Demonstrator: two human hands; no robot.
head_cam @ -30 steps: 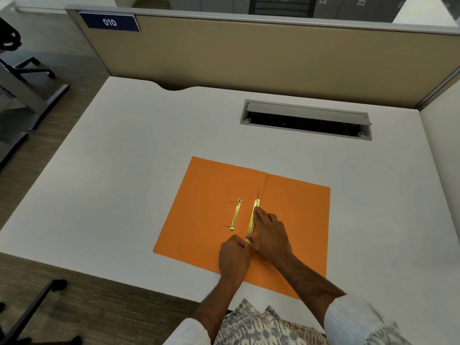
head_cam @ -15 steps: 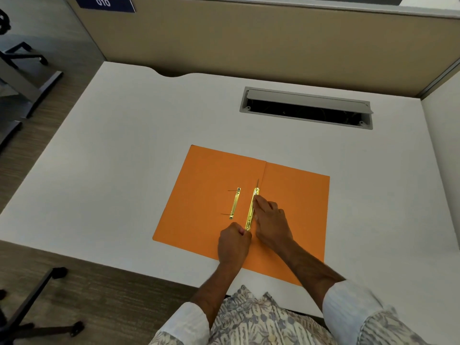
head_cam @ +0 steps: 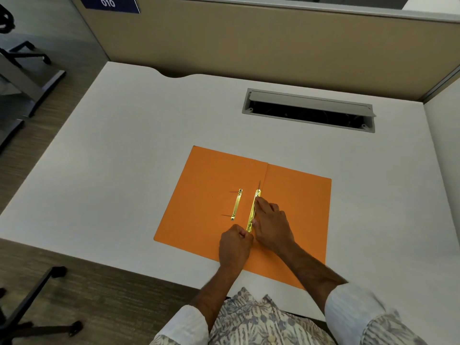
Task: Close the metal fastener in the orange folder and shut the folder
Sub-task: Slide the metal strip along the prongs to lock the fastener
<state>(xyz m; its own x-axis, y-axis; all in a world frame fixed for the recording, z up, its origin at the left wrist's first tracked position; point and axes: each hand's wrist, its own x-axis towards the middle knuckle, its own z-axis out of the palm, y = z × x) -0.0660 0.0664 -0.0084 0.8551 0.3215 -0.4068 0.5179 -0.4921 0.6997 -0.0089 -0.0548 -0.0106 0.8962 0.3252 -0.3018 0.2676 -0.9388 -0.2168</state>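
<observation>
An orange folder (head_cam: 206, 195) lies open and flat on the white desk (head_cam: 124, 145). Near its centre crease lies a long gold metal fastener bar (head_cam: 253, 207), with a thin prong sticking up at its far end. A shorter gold fastener piece (head_cam: 237, 204) lies to its left on the left leaf, two thin prongs pointing left. My right hand (head_cam: 271, 225) presses on the long bar, forefinger near its far end and thumb near its near end. My left hand (head_cam: 235, 246) is a closed fist pinching at the bar's near end; what the fingers hold is hidden.
A grey cable tray (head_cam: 308, 109) with its lid up is sunk into the desk behind the folder. A beige partition (head_cam: 249, 43) walls off the back and right. Chair legs (head_cam: 37, 290) stand on the floor at the left.
The camera has tilted, so everything sits a little higher in view. Both hands stay on the long bar with hardly any movement.
</observation>
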